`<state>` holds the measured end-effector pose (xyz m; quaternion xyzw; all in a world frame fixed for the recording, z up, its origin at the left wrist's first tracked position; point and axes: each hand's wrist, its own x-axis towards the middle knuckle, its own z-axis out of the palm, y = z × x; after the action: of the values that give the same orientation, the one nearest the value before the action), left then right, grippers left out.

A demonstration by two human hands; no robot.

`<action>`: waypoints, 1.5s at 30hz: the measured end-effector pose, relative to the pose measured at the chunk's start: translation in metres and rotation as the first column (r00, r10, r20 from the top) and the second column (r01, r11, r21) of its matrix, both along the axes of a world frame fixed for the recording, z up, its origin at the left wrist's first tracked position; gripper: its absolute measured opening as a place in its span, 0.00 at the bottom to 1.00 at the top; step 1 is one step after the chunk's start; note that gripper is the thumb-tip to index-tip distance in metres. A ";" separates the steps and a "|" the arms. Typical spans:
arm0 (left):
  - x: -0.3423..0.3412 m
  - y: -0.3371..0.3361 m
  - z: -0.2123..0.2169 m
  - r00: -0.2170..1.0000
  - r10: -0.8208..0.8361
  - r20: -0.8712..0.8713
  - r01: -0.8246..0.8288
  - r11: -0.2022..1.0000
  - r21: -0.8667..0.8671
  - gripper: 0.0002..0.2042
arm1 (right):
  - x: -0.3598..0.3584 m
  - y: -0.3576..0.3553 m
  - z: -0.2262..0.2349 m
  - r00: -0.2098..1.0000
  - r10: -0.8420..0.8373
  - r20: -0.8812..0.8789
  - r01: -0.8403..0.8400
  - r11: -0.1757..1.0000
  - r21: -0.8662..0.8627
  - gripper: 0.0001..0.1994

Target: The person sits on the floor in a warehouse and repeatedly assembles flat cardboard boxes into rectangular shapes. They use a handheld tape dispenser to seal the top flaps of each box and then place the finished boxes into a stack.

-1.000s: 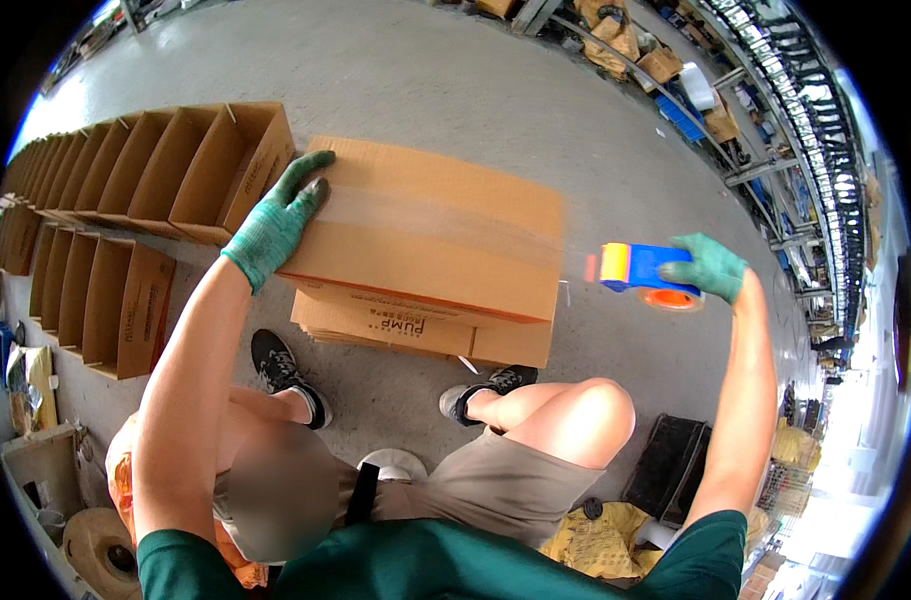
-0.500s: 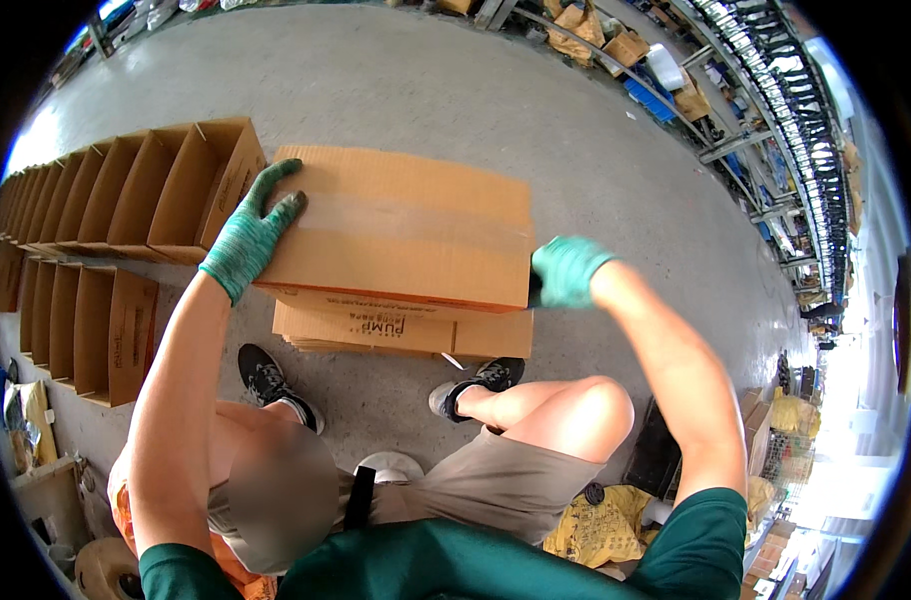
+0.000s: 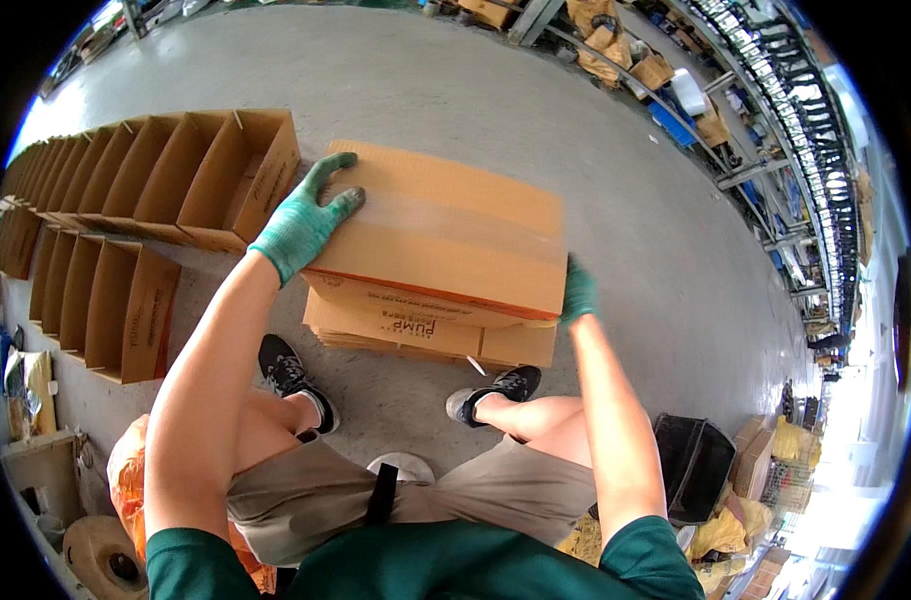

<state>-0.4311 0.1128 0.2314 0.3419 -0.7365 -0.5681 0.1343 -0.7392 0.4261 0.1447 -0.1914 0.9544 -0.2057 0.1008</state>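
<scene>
A closed cardboard box (image 3: 446, 230) with a strip of clear tape along its top sits on a stack of flattened cartons (image 3: 426, 330) in front of me. My left hand (image 3: 306, 220), in a green glove with darkened fingertips, grips the box's left end, thumb and fingers apart over its top edge. At the right end, my right hand (image 3: 582, 293), also gloved in green, is against the side face. Its fingers are mostly hidden behind the box, so what they hold, if anything, does not show.
Two rows of open-topped cardboard boxes (image 3: 231, 180) stand on the floor to the left. A black crate (image 3: 691, 468) and yellow sacks (image 3: 721, 530) lie at the lower right. Racks with assorted goods (image 3: 676, 110) run along the far right. A small white strip (image 3: 477, 366) sticks out by the cartons.
My right hand has moved in against the box's right end, its forearm now more upright. The view has shifted, so the box appears further right. My left hand keeps its place on the box.
</scene>
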 end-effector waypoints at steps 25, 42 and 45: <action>0.003 -0.006 -0.021 0.982 0.188 0.034 -0.181 0.860 0.478 0.34 | 0.058 -0.040 0.057 0.779 0.373 0.505 0.083 0.736 -0.672 0.43; 0.056 -0.048 0.080 0.940 0.148 -0.308 0.025 0.869 0.494 0.48 | 0.075 -0.019 0.137 0.749 0.639 0.173 0.007 0.254 -0.967 0.28; 0.082 -0.049 0.106 0.986 0.151 -0.074 -0.105 0.894 0.435 0.50 | 0.090 -0.030 0.148 0.759 0.636 -0.138 -0.378 0.259 -0.889 0.27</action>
<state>-0.3487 0.0638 0.3372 0.3803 -0.5610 -0.7234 0.1314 -0.6497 0.3963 0.2927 -0.4851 0.5673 -0.6444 0.1660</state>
